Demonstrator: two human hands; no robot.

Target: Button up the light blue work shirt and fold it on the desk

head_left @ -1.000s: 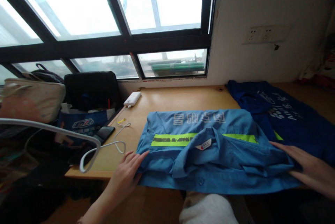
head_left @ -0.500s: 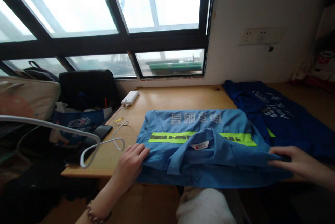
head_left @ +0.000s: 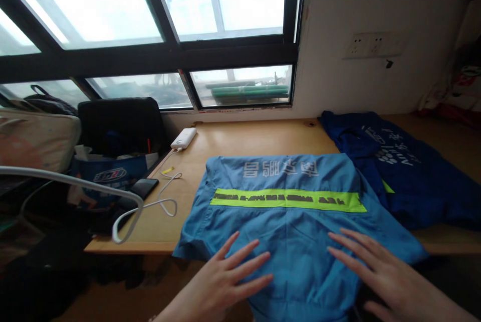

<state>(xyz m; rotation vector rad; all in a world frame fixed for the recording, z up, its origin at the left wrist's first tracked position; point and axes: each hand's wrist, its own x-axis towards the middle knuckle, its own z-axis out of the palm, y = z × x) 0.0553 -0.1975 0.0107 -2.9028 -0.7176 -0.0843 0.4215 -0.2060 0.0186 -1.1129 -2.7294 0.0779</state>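
A light blue work shirt [head_left: 289, 236] lies back side up over the table's front edge, its lower part hanging toward me. It has a yellow-green band [head_left: 263, 198] across it and grey characters above, seen upside down. My left hand [head_left: 225, 277] is spread over the left of the hanging part, fingers apart. On the other side my right hand [head_left: 379, 267] is likewise open, fingers stretched over the cloth. Neither hand grips anything; whether the palms press on the cloth I cannot tell. The collar is out of sight.
A dark blue garment [head_left: 406, 171] with white print lies at the right. At the left are a white power bank [head_left: 184, 138] with a cable, a dark phone [head_left: 145, 187] and a blue bag [head_left: 108, 176]. The wooden table [head_left: 240, 136] meets a window wall.
Both hands have let go of the shirt's edges and moved inward with fingers spread. The collar end has gone from the top, and the shirt's back now hangs down over the edge.
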